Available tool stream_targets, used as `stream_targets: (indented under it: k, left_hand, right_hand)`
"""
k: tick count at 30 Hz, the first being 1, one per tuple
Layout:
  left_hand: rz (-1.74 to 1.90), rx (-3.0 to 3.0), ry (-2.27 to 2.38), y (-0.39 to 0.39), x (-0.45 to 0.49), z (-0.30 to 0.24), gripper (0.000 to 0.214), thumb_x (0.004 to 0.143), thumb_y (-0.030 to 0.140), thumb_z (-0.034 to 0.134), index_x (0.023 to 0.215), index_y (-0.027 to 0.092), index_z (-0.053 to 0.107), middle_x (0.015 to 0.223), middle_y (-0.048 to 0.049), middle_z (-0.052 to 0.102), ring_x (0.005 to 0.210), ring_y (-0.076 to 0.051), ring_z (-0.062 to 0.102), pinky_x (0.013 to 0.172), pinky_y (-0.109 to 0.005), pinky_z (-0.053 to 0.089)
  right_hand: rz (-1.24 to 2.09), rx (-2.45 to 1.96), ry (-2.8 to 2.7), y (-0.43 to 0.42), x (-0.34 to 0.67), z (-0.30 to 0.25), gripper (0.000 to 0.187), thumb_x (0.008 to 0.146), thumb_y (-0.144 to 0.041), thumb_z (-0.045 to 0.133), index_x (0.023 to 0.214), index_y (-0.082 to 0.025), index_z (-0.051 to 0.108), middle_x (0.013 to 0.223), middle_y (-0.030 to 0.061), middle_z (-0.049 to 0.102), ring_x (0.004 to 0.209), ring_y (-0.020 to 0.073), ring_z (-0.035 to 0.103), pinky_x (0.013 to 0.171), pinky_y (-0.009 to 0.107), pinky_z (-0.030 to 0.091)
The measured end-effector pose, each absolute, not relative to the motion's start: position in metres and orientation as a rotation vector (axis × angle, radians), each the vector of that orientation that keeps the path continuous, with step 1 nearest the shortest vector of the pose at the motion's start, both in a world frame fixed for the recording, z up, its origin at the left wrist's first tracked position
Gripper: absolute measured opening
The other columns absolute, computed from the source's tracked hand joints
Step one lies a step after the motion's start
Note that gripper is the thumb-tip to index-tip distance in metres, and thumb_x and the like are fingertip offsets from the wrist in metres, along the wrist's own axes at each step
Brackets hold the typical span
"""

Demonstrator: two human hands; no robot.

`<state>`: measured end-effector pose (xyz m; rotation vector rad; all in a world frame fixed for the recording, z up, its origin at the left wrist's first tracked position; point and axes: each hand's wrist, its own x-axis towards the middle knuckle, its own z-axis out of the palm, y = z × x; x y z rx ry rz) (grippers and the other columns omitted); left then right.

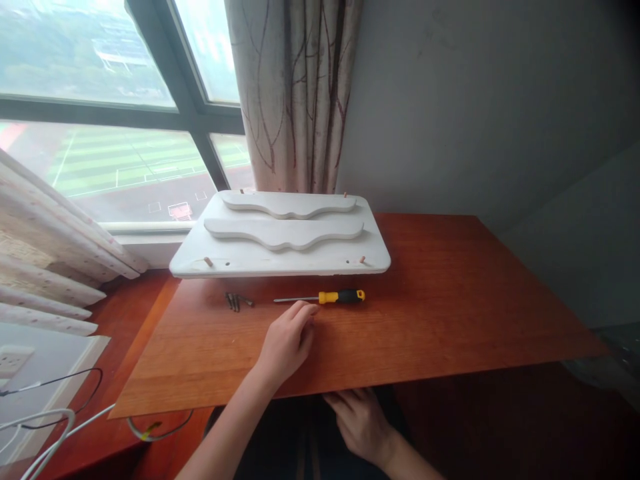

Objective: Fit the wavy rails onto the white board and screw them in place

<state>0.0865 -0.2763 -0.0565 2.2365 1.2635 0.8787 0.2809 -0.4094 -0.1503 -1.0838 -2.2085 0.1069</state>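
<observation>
My left hand (289,339) rests on the table just in front of a screwdriver (342,297), its fingers loosely bent and nothing visible in them. The fingertips come close to the screwdriver's metal shaft; whether they touch it I cannot tell. The screwdriver has a yellow and black handle pointing right. Low at the table's front edge is my right hand (357,421), fingers stretched out and their tips partly under the edge. Left of the screwdriver lie several dark screws or bolts (233,302). Behind them sits a white board (295,263) with wooden pegs standing up from it.
Two wavy white pieces (284,233) lie on the board. All this is on a reddish-brown wooden table (450,293). A window (125,153) and curtains (295,93) stand behind and left, a grey wall (450,100) behind right. Cables (65,427) hang at lower left.
</observation>
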Motion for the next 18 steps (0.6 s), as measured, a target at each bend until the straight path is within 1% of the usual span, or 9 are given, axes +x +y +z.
stream_targets:
  k: [1,2,5,7,9,12,15,18]
  left_hand:
    - [0.878,2.238,1.26,-0.276,0.086,-0.056,0.025,0.096,0.011,0.042,0.112,0.022,0.058,0.102,-0.0068,0.063,0.084,-0.017,0.064,0.072,-0.026,0.048]
    - [0.876,2.24,1.258,-0.276,0.086,-0.056,0.025,0.095,0.011,0.042,0.112,0.022,0.057,0.102,-0.0065,0.063,0.084,-0.017,0.064,0.072,-0.026,0.048]
    - [0.858,2.248,1.264,-0.276,0.086,-0.056,0.026,0.095,0.01,0.042,0.112,0.022,0.057,0.103,-0.0061,0.064,0.083,-0.017,0.064,0.072,-0.025,0.047]
    - [0.846,2.258,1.271,-0.276,0.086,-0.056,0.026,0.096,0.01,0.042,0.113,0.022,0.058,0.103,-0.0061,0.064,0.084,-0.017,0.064,0.072,-0.025,0.047]
    - [0.842,2.268,1.274,-0.276,0.087,-0.056,0.026,0.096,0.01,0.042,0.112,0.022,0.058,0.103,-0.0063,0.065,0.083,-0.017,0.064,0.071,-0.025,0.047]
    - [0.842,2.267,1.266,-0.276,0.087,-0.057,0.026,0.097,0.012,0.041,0.113,0.021,0.059,0.102,-0.0068,0.065,0.081,-0.016,0.064,0.07,-0.026,0.047]
    - [0.839,2.262,1.255,-0.276,0.086,-0.058,0.026,0.097,0.012,0.041,0.114,0.022,0.059,0.102,-0.007,0.065,0.082,-0.017,0.064,0.071,-0.026,0.048]
    - [0.838,2.27,1.249,-0.276,0.085,-0.059,0.027,0.096,0.01,0.042,0.114,0.022,0.059,0.102,-0.0066,0.065,0.083,-0.017,0.064,0.071,-0.025,0.048]
  right_hand:
    - [0.055,-1.181,-2.178,-0.408,0.29,-0.158,0.045,0.087,-0.011,0.043,0.123,-0.022,0.067,0.105,0.009,0.074,0.092,0.0234,0.07,0.081,0.04,0.059]
    - [0.015,-1.261,-2.16,-0.408,0.297,-0.165,0.045,0.087,-0.01,0.043,0.122,-0.023,0.068,0.102,0.0088,0.074,0.09,0.0241,0.07,0.08,0.041,0.059]
    - [-0.047,-1.45,-2.158,-0.405,0.313,-0.186,0.035,0.088,-0.012,0.044,0.105,-0.024,0.072,0.088,0.0074,0.074,0.078,0.0259,0.07,0.07,0.042,0.058]
    - [-0.029,-1.511,-2.171,-0.402,0.318,-0.197,0.031,0.09,-0.014,0.045,0.1,-0.024,0.072,0.086,0.0075,0.075,0.078,0.0277,0.071,0.069,0.043,0.059]
    - [0.017,-1.505,-2.177,-0.399,0.322,-0.204,0.03,0.092,-0.017,0.046,0.105,-0.024,0.072,0.092,0.0081,0.076,0.083,0.0293,0.072,0.073,0.045,0.06]
    - [0.087,-1.479,-2.15,-0.396,0.327,-0.211,0.031,0.095,-0.021,0.046,0.114,-0.027,0.071,0.098,0.0077,0.076,0.089,0.0301,0.072,0.077,0.047,0.061]
    - [0.153,-1.468,-2.164,-0.396,0.333,-0.216,0.03,0.095,-0.026,0.049,0.117,-0.029,0.07,0.099,0.0068,0.076,0.09,0.03,0.073,0.074,0.047,0.062]
    - [0.181,-1.464,-2.146,-0.395,0.341,-0.222,0.027,0.095,-0.029,0.051,0.113,-0.03,0.071,0.097,0.0064,0.076,0.087,0.0287,0.073,0.07,0.045,0.061]
